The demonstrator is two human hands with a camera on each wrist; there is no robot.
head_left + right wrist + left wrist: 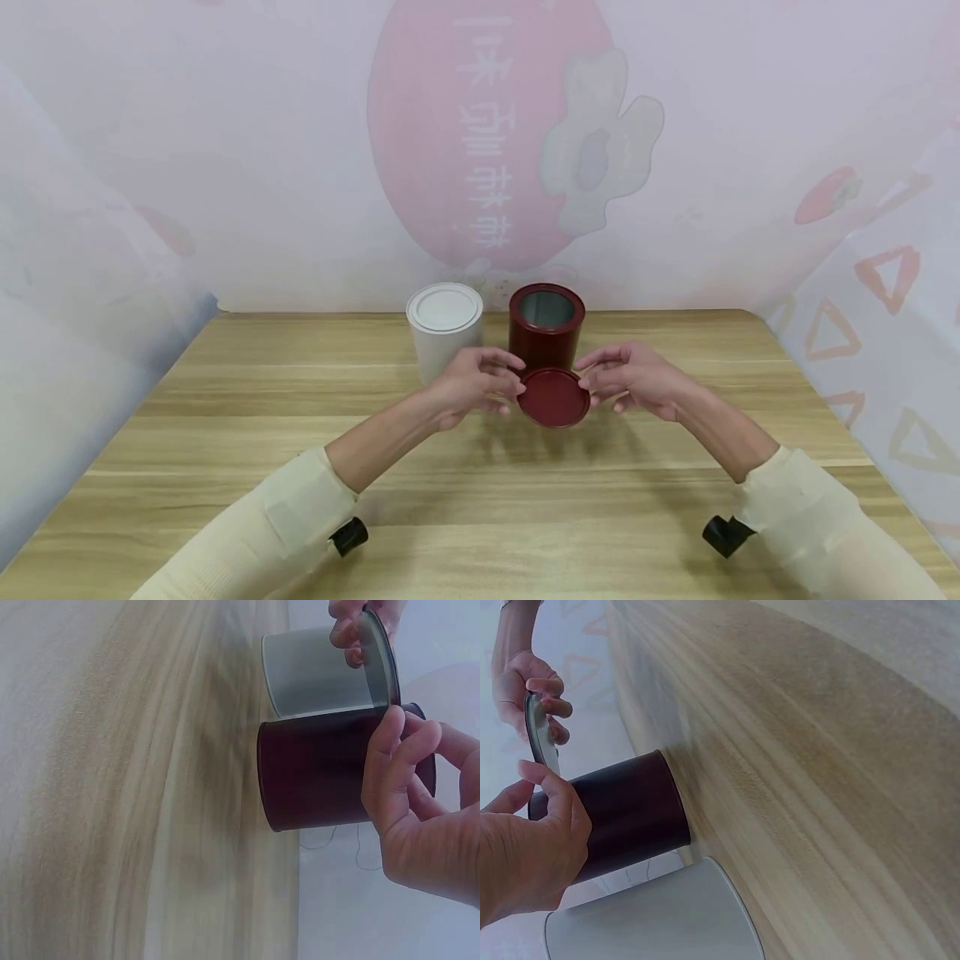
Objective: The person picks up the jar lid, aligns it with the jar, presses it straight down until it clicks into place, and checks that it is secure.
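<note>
From my remote seat I see a light wooden table [225, 400] with pale grain running across it, its far corners rounded. Behind it hangs a whitish sheet backdrop [225, 167] printed with a large pink strawberry [480, 125], pale lettering on the fruit and a cream flower [600, 142] at its right. The right drape [892, 292] carries small strawberries and orange triangles. Light is soft and even.

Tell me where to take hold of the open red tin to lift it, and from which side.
Grip the red tin round its straight side wall, coming from the right: the white tin stands close on its left, and the red lid, held by the left hand and right hand, blocks the front. The open rim likely offers a poorer hold.
</note>
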